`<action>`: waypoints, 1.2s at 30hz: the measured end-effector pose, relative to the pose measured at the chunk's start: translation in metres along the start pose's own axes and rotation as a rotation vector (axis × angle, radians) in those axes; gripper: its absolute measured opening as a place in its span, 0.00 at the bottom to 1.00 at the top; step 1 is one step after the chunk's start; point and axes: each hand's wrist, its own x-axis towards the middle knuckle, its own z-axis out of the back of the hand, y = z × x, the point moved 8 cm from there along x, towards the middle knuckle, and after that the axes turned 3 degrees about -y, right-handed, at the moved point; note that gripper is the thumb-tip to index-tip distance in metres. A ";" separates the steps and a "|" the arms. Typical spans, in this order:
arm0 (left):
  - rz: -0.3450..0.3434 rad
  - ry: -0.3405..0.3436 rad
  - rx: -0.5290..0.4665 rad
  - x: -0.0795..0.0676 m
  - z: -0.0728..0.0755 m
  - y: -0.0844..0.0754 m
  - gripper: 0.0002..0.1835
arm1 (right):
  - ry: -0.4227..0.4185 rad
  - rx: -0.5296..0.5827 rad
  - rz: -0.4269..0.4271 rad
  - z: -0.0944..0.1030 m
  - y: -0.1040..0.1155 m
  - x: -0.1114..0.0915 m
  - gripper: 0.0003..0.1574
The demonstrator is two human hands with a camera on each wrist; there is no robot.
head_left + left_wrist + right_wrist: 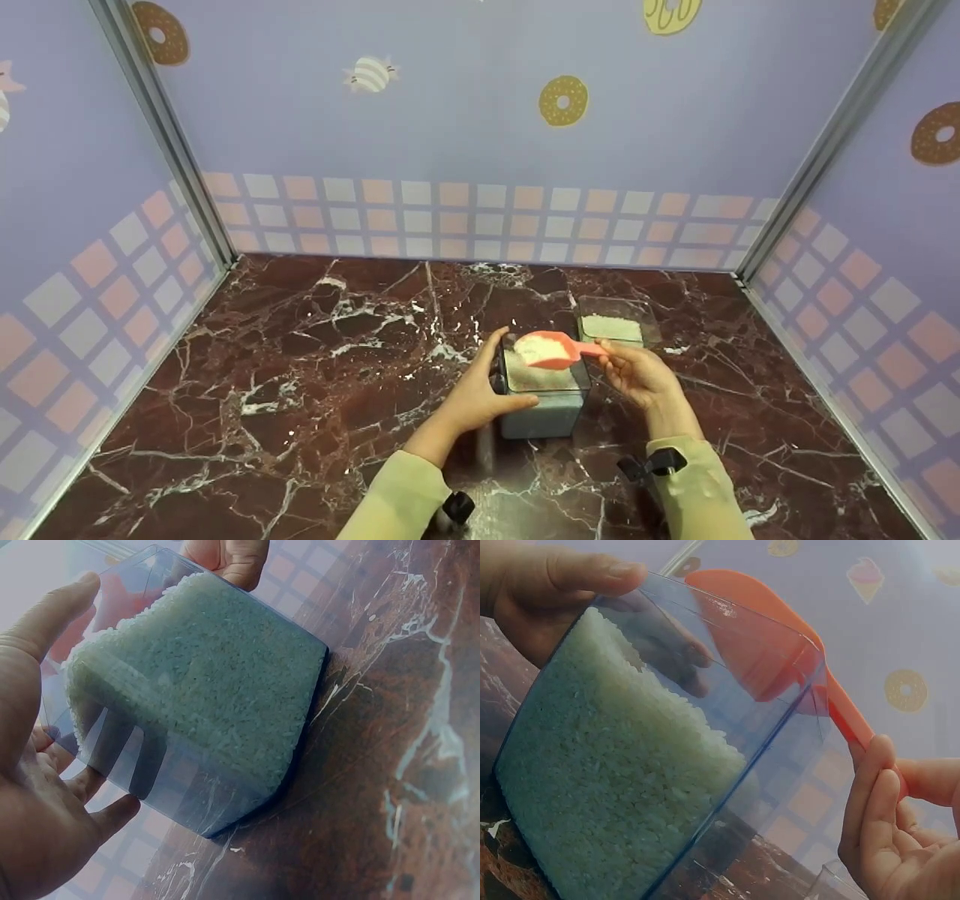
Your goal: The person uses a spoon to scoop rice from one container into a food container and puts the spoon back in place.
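A clear, blue-tinted square container point(541, 420) of white rice point(202, 667) stands on the table. My left hand point(476, 394) grips it from the left, thumb on the near side and fingers round the far side. Between thumb and fingers, my right hand point(641, 375) pinches the handle of an orange scoop point(566, 352). The scoop is over the container's open top, with rice in its bowl. In the right wrist view, its bowl point(757, 637) shows through the clear wall, above the rice level. The rice surface slopes inside the container.
Behind the right hand sits a smaller clear container point(648, 324) with rice in it. White specks are scattered over the dark red marbled table point(300, 360). Patterned panels point(465, 112) enclose the table at the back and on both sides.
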 end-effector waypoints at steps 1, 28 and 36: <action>0.001 -0.001 0.003 0.000 0.000 0.000 0.63 | 0.013 0.016 -0.010 -0.001 0.000 0.000 0.25; 0.018 -0.001 0.053 0.000 0.000 0.001 0.63 | -0.618 0.268 0.450 0.087 0.053 -0.025 0.20; 0.033 0.005 0.041 -0.001 -0.001 0.002 0.62 | -0.848 -0.347 0.745 0.081 0.070 -0.040 0.11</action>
